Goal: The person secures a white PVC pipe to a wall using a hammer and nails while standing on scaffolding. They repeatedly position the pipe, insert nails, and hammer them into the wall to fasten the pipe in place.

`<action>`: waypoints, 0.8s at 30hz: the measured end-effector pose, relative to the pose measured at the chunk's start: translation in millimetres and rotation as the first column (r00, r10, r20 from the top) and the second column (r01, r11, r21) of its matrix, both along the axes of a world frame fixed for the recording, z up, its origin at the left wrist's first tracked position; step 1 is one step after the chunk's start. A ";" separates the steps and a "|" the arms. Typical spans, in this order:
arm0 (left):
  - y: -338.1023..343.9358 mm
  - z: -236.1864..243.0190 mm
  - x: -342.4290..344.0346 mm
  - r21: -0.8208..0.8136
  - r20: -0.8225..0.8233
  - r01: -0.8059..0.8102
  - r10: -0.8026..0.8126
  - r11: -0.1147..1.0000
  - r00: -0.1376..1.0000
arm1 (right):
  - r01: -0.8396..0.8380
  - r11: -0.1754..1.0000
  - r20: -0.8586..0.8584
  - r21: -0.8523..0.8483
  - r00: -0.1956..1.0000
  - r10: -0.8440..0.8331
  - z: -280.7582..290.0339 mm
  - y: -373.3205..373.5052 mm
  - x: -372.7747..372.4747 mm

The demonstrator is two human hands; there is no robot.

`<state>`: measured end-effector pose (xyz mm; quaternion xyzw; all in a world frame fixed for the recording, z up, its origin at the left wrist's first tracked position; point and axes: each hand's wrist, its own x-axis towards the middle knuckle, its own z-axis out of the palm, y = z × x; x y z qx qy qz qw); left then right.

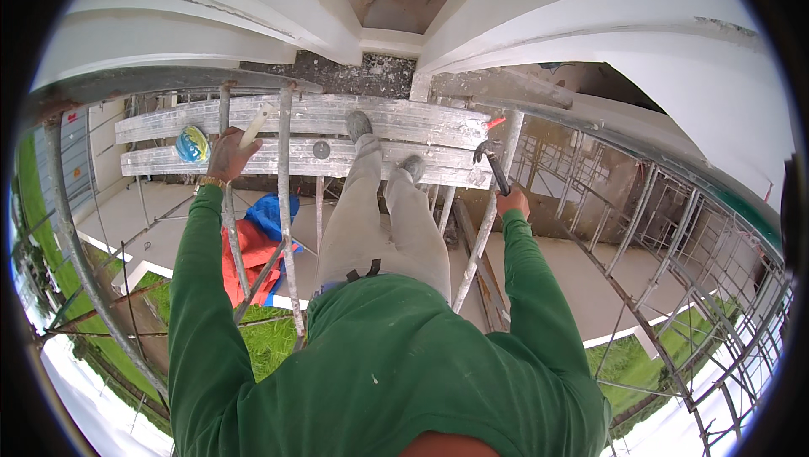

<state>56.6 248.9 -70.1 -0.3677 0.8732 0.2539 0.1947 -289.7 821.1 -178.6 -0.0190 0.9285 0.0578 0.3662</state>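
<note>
My right hand is closed around the dark handle of a hammer. Its head points away from me, over the right end of the planks. On the left, my left hand is closed on a pale, stick-like tool whose kind I cannot make out. That hand is beside an upright scaffold pole. A round blue and yellow thing lies on the plank just left of it. Between my left hand and my feet, a small grey disc sits on the near plank.
I stand on two splattered metal planks, with a gap between them. Scaffold tubes rise on both sides. White curved walls are ahead. Far below lie a red and blue tarp, a pale ledge and grass.
</note>
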 end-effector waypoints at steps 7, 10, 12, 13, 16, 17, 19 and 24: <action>3.7 -5.2 -12.5 -0.107 0.034 0.059 -0.056 0.992 0.998 | -0.209 0.978 -0.091 -0.015 0.974 0.207 -79.6 23.4 -60.5; 9.1 -8.3 -13.9 -0.143 0.086 0.079 -0.067 0.987 0.994 | -0.201 0.979 -0.046 -0.036 0.979 0.199 -104.6 25.4 -72.0; 11.6 -10.2 -14.4 -0.168 0.121 0.087 -0.067 0.982 0.990 | -0.168 0.984 -0.009 -0.054 0.986 0.168 -117.7 30.1 -72.0; 11.8 -11.9 -13.6 -0.180 0.124 0.095 -0.074 0.979 0.990 | -0.168 0.984 -0.017 -0.061 0.986 0.168 -124.6 34.3 -68.1; 13.5 -14.9 -12.4 -0.208 0.111 0.105 -0.083 0.973 0.990 | -0.152 0.986 -0.005 -0.069 0.988 0.152 -145.6 40.9 -55.6; 15.5 -13.3 -15.3 -0.211 0.090 0.097 -0.080 0.973 0.993 | -0.145 0.987 0.004 -0.068 0.989 0.145 -151.0 42.3 -51.7; 17.3 -11.4 -16.8 -0.215 0.057 0.084 -0.073 0.973 0.996 | -0.174 0.983 -0.031 -0.059 0.985 0.172 -156.2 42.8 -40.5; 15.1 -19.0 -11.5 -0.246 0.041 0.087 -0.080 0.965 0.996 | -0.164 0.986 -0.008 -0.041 0.986 0.164 -176.6 48.0 -31.4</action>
